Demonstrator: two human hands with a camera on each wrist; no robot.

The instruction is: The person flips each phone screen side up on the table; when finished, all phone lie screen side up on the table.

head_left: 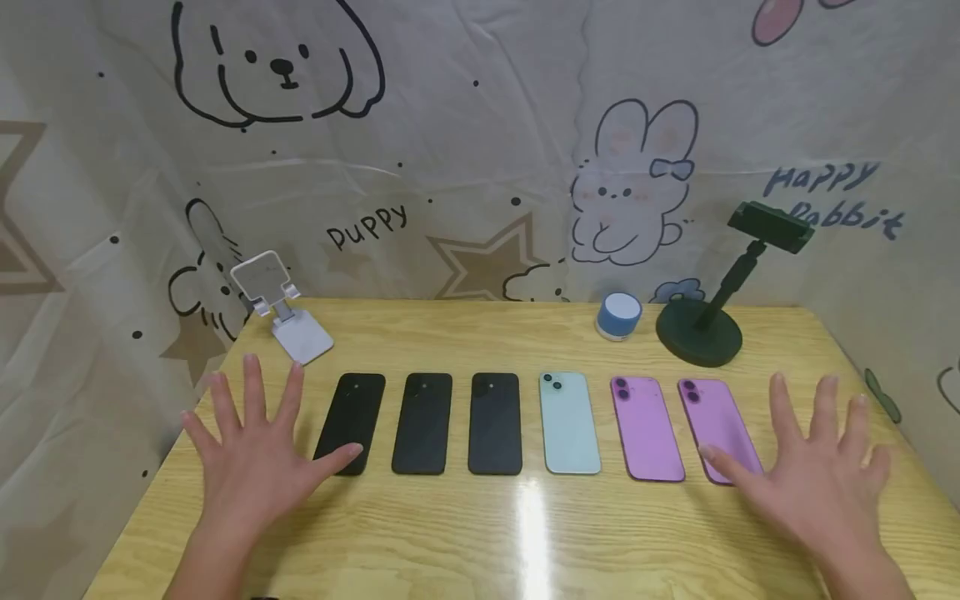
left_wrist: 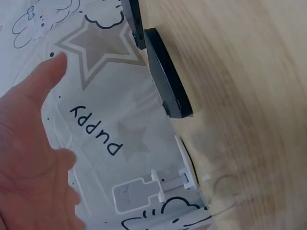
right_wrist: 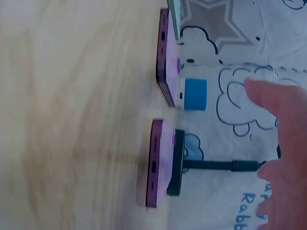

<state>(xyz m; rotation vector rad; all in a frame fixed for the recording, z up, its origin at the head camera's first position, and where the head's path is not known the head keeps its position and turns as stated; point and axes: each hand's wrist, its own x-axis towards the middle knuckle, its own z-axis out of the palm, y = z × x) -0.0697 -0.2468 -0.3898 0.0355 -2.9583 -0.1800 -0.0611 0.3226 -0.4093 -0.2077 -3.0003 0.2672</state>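
Note:
Both hands hover above a wooden table with fingers spread, holding nothing. In the head view my left hand [head_left: 258,467] is at the left, its thumb overlapping the leftmost black phone [head_left: 356,417]. Two more black phones, a middle one [head_left: 422,423] and a right one [head_left: 495,423], lie beside it in a row. To their right come a pale mint phone [head_left: 572,423] and two pinkish-purple phones, one inner [head_left: 648,429] and one outer [head_left: 716,421], all lying camera side up. My right hand [head_left: 825,479] floats near the outer purple phone, thumb overlapping its lower part.
Behind the row stand a white folding phone stand [head_left: 302,336] at left, a small blue-and-white cylinder [head_left: 619,317], and a dark green clip stand [head_left: 699,333] at right. A cartoon-printed cloth [head_left: 465,167] hangs along the back and sides of the table [head_left: 420,533].

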